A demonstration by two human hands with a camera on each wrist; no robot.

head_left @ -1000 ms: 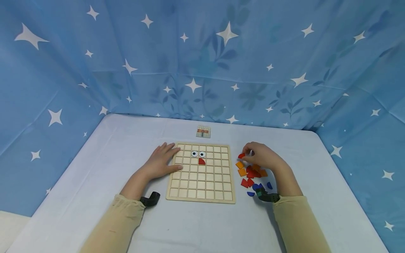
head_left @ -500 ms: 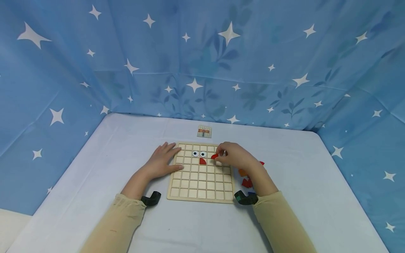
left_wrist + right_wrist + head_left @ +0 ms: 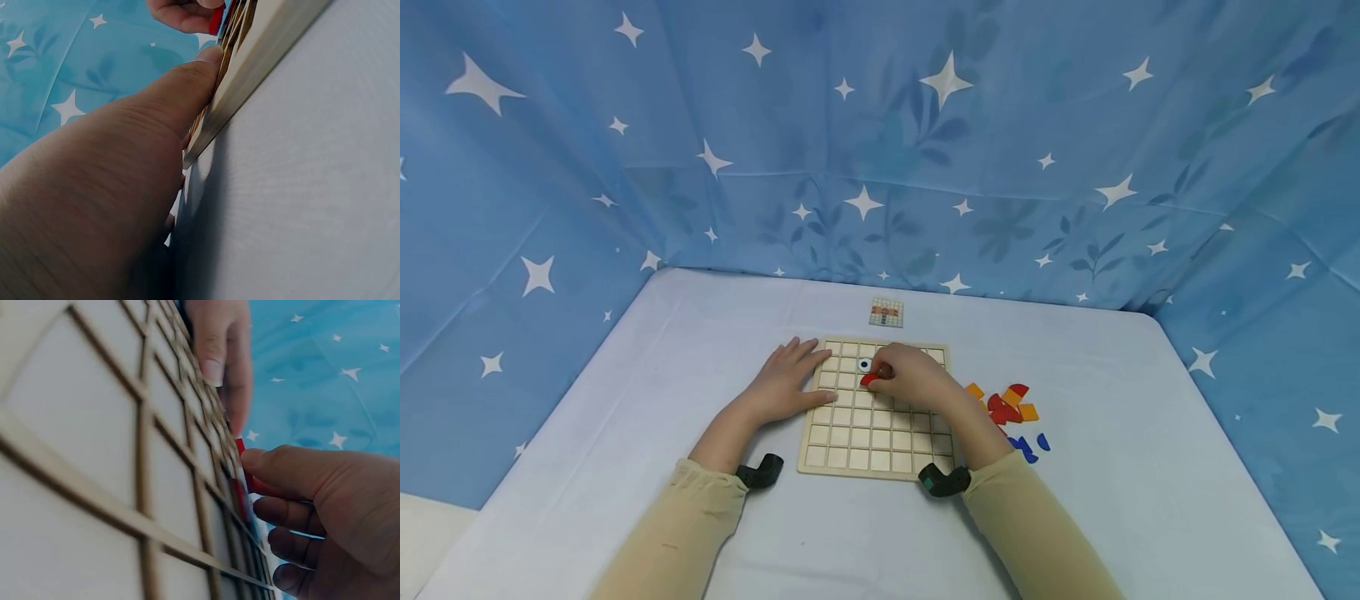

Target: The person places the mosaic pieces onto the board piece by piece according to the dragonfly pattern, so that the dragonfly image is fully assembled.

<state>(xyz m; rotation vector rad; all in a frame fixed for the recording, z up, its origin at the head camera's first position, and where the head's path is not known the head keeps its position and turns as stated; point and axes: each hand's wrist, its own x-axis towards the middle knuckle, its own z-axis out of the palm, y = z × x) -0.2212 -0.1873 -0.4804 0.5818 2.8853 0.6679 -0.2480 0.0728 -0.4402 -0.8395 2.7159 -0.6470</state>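
My right hand (image 3: 913,379) pinches a red quarter-circle tile (image 3: 868,380) between thumb and fingers, low over the upper middle of a wooden grid board (image 3: 850,437). Just above that tile lies a round eye piece (image 3: 864,365) in its square. The second eye piece is hidden behind the right hand in the head view. Another red tile (image 3: 239,497) sits in the grid, seen in the right wrist view beneath the held one. My left hand (image 3: 782,385) rests on the board's left edge with fingers spread, its thumb (image 3: 187,84) lying over the rim.
Right of the board lie loose tiles: red ones (image 3: 1003,412), orange ones (image 3: 1028,412) and blue ones (image 3: 1022,445), partly behind the right forearm. A small picture card (image 3: 887,312) lies beyond the board. A blue star-patterned curtain (image 3: 760,208) surrounds the white table (image 3: 722,321).
From the loose tiles, my right hand has carried the red quarter-circle tile leftward over the board, close to the eye pieces. The left hand has stayed on the board's edge.
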